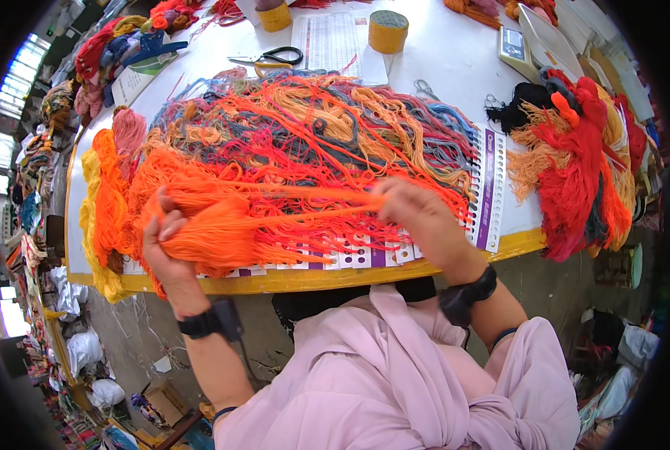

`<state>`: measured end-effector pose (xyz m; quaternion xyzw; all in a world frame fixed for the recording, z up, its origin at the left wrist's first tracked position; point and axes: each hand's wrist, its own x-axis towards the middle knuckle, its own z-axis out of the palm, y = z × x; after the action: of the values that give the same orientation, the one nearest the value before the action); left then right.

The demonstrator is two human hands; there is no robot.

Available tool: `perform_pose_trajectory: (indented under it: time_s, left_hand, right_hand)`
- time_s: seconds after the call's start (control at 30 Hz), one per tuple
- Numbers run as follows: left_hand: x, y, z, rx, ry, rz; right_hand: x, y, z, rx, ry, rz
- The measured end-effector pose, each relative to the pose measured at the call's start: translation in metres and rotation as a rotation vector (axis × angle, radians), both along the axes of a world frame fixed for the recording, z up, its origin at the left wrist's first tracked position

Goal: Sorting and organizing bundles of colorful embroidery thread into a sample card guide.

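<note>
By the front edge of the worktop [290, 282], toward its left corner, our left hand [171, 238] is closed around the orange bundle [216, 234]; our right hand [416, 210] pinches strands [312, 216] stretched from it. Mixed yarn [335, 139] already covers the punched cards [489, 195]; most orange seems undrawn.

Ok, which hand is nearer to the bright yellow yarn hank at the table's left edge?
Left. The left hand, holding a bright orange yarn bundle, is slightly right of the yellow hank; the right hand, gripping orange strands, is much farther right.
</note>
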<state>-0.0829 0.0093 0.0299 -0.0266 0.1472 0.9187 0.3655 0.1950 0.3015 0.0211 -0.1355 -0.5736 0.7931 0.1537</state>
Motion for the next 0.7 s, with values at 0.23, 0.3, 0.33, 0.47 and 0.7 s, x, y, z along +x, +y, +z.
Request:
perform_pose_trajectory:
  time_s: [0.23,0.3,0.33,0.47,0.7]
  left_hand:
    - [-0.148,-0.164,-0.016,-0.396,0.195,0.54]
    - [-0.152,-0.16,0.003,-0.325,0.235,0.49]
    - [-0.151,-0.155,0.013,-0.257,0.275,0.463]
    - [-0.037,-0.018,0.037,-0.608,0.403,0.267]
    - [-0.157,-0.133,0.063,-0.913,0.573,0.7]
  right_hand:
    - [0.088,0.156,0.028,-0.653,0.461,-0.533]
    - [0.168,0.235,0.047,-0.327,0.466,-1.089]
    - [0.198,0.251,0.05,-0.007,0.472,-1.259]
    - [0.113,0.185,0.051,0.365,0.232,-1.358]
    - [0.242,0.311,0.068,0.018,0.194,-0.947]
